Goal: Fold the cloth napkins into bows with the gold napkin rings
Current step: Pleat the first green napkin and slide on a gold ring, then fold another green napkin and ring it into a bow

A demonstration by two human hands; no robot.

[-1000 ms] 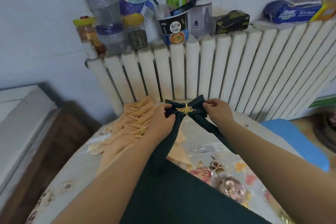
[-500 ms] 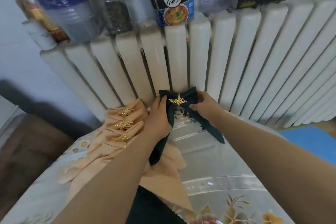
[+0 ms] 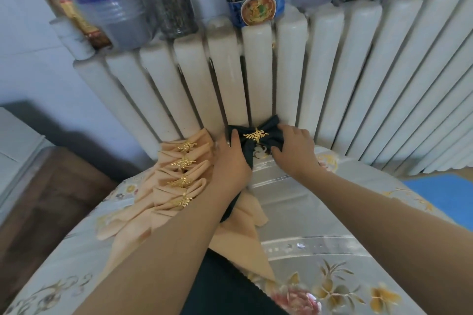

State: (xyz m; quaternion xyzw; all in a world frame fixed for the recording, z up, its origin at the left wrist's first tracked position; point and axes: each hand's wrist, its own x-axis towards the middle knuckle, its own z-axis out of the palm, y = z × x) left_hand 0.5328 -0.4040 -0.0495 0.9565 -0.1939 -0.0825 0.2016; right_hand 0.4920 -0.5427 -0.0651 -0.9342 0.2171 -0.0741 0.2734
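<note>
Hands met at the far edge of the tabletop, hard against the radiator, where the green bow was being set down. The left hand had its fingers curled round the bow's left wing, and the right hand pinched the right wing, thumb underneath. The ring sat at the bow's middle, its leaf sprig facing up.

To my eye the step in hand was placing and tidying this bow. Done well, it would mean lowering both wings level, keeping the ring centred so neither loop grew larger, then spreading the wings flat before letting go. The tails, one trailing back under the left wrist, looked likely to want smoothing so they fanned evenly. Crowding the peach stack seemed the main risk; the bow needed to land just beside it, not on it.

Counted: one green bow with one ring; four peach bows in an overlapping row along the left of the far edge, each with its own gold ring, so five rings showed in all. A dark cloth lay at the near edge; how many napkins it made up I could not tell.
</note>
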